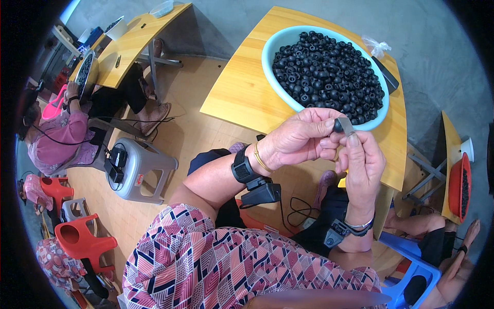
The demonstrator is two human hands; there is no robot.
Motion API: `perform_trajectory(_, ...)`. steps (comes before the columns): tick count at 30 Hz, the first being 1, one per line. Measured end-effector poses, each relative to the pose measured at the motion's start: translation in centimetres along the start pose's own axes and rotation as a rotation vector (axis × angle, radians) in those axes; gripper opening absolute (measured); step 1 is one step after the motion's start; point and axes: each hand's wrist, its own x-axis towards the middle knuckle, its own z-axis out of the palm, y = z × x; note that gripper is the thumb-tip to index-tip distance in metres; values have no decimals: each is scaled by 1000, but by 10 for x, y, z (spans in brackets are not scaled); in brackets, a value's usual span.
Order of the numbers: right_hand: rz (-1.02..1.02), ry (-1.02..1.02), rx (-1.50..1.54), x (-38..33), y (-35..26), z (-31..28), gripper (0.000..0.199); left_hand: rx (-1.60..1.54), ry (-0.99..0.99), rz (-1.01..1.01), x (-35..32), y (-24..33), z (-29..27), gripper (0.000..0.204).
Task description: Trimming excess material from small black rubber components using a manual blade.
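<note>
My left hand pinches a small round black piece between thumb and fingers; it looks like the hollow black parts in the basin. My right hand grips a thin flat metal blade, its thumb along the lower end. The blade lies against or right beside the black piece; I cannot tell whether it cuts in. A bit of yellow shows below the right hand's fingers. Just beyond both hands, a large pale blue basin is heaped with black hollow parts.
The basin stands on a wooden table, with a black box and a clear plastic bag behind it. A grey stool is at left, a blue one at lower right. Other people sit at tables on both sides. Cables hang by my legs.
</note>
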Motion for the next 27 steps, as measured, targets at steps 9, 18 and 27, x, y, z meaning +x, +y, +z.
perform_trajectory(9,29,-37,12,0,1,0,19,-10,15,-4,-1,0,-1,27)
perform_trajectory(18,-51,-143,-157,2,1,-4,17,-58,-55,2,1,0,-11,25)
perform_trajectory(27,-170,81,97,5,12,-10,14,-58,-51,-13,0,0,-10,21)
